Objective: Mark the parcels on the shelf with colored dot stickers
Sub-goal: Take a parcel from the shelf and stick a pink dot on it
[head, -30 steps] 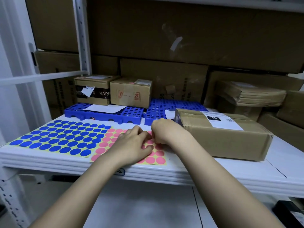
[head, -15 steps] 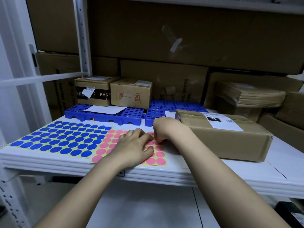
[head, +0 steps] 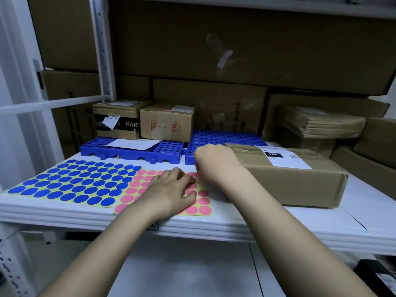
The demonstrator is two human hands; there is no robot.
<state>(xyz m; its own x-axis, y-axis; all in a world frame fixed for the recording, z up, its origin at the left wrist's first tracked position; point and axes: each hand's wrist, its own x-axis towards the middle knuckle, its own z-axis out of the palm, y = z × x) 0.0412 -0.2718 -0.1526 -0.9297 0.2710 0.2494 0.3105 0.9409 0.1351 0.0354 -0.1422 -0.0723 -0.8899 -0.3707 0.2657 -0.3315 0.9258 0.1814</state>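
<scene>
Pink sheet: the yellow-backed sheet of round pink dot stickers (head: 199, 202) lies flat near the front edge of the white shelf board (head: 278, 219), just left of the big parcel. Most rows look full, though the hands cover the middle, so I can't count gaps.
Left hand: left hand (head: 169, 190) rests palm-down on the pink sheet with fingers spread fairly straight, looks like it's pinning the sheet down.
Right hand: right hand (head: 214, 161) is curled at the sheet's far right corner, fingertips tucked under and hidden. Probably picking at a dot, but honestly can't tell if it has one pinched yet.
Big parcel: long brown cardboard box with a white shipping label (head: 295, 179) sits right of the sheet, touching or nearly touching the right wrist. No dot visible on its top or front face.
Far parcels: small brown box with black KARR tape (head: 117, 121) and the small brown box with red stamps (head: 167, 123) stand at the back on the blue perforated plastic pallets (head: 132, 152). No dots on them that I can see either.
Blue sheet: yellow-backed sheet of round blue dot stickers (head: 72, 183) lies to the left, overlapping the pink one's left edge; looks pretty much untouched.
Progress: early days I'd say, no parcel marked as far as this shows, all three left to do.
</scene>
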